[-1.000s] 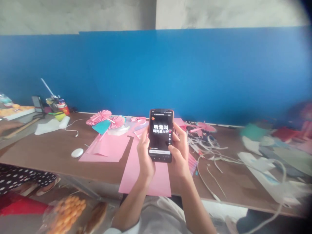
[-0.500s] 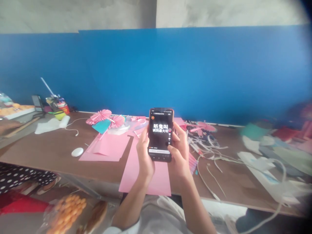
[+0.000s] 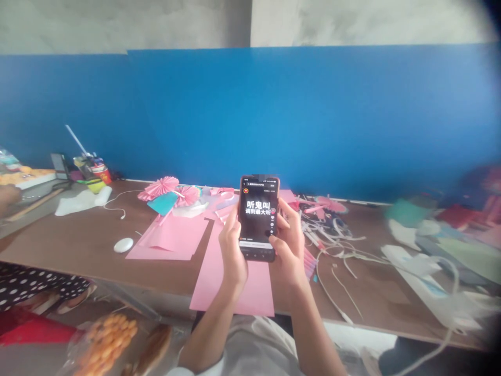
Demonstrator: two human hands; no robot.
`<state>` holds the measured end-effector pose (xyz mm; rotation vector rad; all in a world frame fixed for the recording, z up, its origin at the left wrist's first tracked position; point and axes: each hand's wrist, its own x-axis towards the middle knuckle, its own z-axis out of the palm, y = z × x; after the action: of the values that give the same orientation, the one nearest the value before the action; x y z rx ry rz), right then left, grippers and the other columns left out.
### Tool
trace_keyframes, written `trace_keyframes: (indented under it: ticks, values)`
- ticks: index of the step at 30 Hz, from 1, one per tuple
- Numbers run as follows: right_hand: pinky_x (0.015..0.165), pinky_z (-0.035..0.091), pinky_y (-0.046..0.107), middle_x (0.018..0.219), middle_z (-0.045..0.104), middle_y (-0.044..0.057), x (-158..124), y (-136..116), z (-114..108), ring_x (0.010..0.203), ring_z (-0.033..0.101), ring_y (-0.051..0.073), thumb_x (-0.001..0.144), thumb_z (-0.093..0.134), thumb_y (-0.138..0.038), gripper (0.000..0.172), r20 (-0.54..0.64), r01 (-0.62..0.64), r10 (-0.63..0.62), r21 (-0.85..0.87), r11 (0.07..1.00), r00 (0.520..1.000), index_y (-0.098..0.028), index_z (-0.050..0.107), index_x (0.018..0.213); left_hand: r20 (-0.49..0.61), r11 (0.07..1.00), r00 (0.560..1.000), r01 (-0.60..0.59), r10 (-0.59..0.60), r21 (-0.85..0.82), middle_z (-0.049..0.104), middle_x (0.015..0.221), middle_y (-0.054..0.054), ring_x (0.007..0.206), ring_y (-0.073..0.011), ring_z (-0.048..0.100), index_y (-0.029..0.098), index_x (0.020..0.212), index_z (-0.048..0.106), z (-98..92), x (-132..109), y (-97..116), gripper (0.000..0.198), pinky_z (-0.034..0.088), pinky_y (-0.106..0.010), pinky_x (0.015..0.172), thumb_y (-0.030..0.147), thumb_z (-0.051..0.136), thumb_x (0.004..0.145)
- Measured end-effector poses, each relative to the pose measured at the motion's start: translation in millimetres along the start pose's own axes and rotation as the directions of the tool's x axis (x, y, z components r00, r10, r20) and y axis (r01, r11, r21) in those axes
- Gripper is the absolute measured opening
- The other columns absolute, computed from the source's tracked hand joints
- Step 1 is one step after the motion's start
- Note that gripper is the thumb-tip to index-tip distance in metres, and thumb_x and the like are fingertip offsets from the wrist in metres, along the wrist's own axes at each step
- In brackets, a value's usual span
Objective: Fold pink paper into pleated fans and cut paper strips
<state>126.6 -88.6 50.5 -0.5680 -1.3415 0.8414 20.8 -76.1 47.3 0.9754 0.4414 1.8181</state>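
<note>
A smartphone (image 3: 256, 222) with a dark screen and white characters is held upright above the table, in front of me. My left hand (image 3: 233, 250) grips its left edge, thumb along the side. Around the right edge closes my right hand (image 3: 290, 245), its thumb at the lower right of the screen. Beneath the phone lies a pink paper sheet (image 3: 235, 292) that reaches over the table's front edge. More pink paper (image 3: 172, 237) lies to the left, with pleated pink paper fans (image 3: 164, 186) and a teal paper piece (image 3: 163, 203) behind it.
The brown table (image 3: 86, 245) runs along a blue panel (image 3: 274, 115). A white round case (image 3: 123, 245) lies left; a pen holder (image 3: 96, 172) stands behind. White cables and paper strips (image 3: 324, 230) tangle at right near a power strip (image 3: 422, 287). Another person's patterned clothing (image 3: 39, 284) shows lower left.
Both hands keep hold of the phone, and its screen shows the same characters. At the far left, another person's hand has shifted slightly.
</note>
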Motion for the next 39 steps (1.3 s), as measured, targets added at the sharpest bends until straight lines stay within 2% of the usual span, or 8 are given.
trace_keyframes:
  ticks: [14,23,34,39]
  values:
    - [0.095,0.052,0.053,0.134,0.061,0.014,-1.7,8.8,-0.6,0.116,0.063,0.033,0.087,0.068,-0.038,0.067,-0.077,0.04,-0.036,0.048,0.998,0.996,-0.027,0.042,0.147,0.003,0.999,1.0,0.02,-0.02,-0.042,0.058,0.147,-0.005,0.138,-0.0294,0.051,0.026,0.142,0.059,0.8,-5.0,-3.4,0.046,0.044,-0.039,0.111,0.037,0.048,0.098]
    - [0.095,0.052,0.052,0.134,0.061,0.013,-1.6,7.4,-3.1,0.117,0.063,0.033,0.088,0.067,-0.04,0.065,-0.071,0.025,-0.025,0.008,1.0,0.997,-0.027,0.042,0.147,0.008,0.996,0.998,0.065,-0.064,-0.069,0.06,0.145,-0.006,0.136,-0.0303,0.052,0.026,0.143,0.058,-0.2,-3.4,-5.4,0.049,0.043,-0.041,0.112,0.04,0.05,0.097]
    - [0.09,0.055,0.052,0.131,0.062,0.014,-2.9,3.5,-2.6,0.114,0.064,0.034,0.088,0.067,-0.045,0.066,-0.079,0.013,-0.014,-0.021,1.0,0.997,-0.026,0.041,0.146,0.013,0.997,0.999,0.052,-0.051,-0.05,0.06,0.145,-0.006,0.137,-0.0299,0.052,0.026,0.141,0.06,-0.4,-3.5,-6.3,0.047,0.042,-0.041,0.113,0.04,0.05,0.097]
    - [0.09,0.055,0.053,0.132,0.062,0.014,-3.1,5.5,-2.5,0.115,0.064,0.034,0.089,0.066,-0.043,0.064,-0.081,0.036,-0.036,-0.012,0.999,0.996,-0.027,0.041,0.146,-0.036,0.998,0.998,0.053,-0.053,-0.017,0.061,0.144,-0.005,0.137,-0.0294,0.052,0.027,0.141,0.06,1.1,-5.4,-5.6,0.047,0.046,-0.038,0.109,0.034,0.055,0.095]
